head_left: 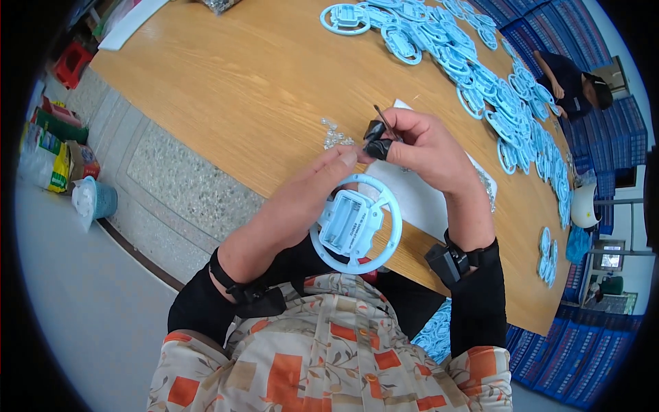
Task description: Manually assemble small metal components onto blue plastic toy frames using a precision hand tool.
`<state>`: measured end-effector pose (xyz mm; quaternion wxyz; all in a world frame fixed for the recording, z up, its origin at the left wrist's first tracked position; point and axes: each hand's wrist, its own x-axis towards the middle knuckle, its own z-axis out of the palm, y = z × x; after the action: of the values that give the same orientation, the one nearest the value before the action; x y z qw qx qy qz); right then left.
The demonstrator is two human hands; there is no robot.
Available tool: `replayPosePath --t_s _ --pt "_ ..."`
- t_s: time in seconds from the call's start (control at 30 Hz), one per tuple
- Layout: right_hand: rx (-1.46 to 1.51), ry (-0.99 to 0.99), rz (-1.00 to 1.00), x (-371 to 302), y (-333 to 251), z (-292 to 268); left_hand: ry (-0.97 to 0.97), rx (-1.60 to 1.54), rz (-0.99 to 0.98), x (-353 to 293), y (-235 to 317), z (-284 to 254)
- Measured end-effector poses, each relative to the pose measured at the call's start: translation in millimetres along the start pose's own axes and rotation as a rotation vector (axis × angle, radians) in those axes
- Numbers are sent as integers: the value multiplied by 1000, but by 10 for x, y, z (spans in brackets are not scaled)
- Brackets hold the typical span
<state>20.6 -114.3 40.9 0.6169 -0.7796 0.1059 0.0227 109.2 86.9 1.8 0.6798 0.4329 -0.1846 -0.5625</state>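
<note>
My left hand [312, 182] is closed, its thumb and fingertips meeting my right hand. Just under it a light-blue plastic toy steering wheel [353, 233] faces up, with a rectangular compartment in its middle. Skin shows through the opening near its upper rim, so my left fingers appear curled behind it. My right hand [422, 147] pinches a thin dark tool [383, 117] whose kind I cannot make out. Black wrapping [377, 141] covers its fingertips. Anything small between the two hands is hidden. Small clear pieces [335, 135] lie on the table just beyond my fingers.
A white sheet [415, 199] lies under my hands on the wooden table [226, 75]. Many more light-blue wheels [446, 51] are heaped along its far right side. Another person [573, 86] is at the right, near blue stacks. A red stool [71, 65] and blue basket [103, 198] stand left.
</note>
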Motion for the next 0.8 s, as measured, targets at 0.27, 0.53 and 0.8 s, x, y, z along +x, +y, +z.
replayPosePath --t_s 0.27,0.53,0.8 --pt "114 25 -80 -362 81 -33 -145 91 -68 93 32 83" --pt "211 326 -28 -731 186 72 -79 330 170 184 -173 260" --pt "346 413 85 -1093 55 65 -45 777 479 162 -142 588"
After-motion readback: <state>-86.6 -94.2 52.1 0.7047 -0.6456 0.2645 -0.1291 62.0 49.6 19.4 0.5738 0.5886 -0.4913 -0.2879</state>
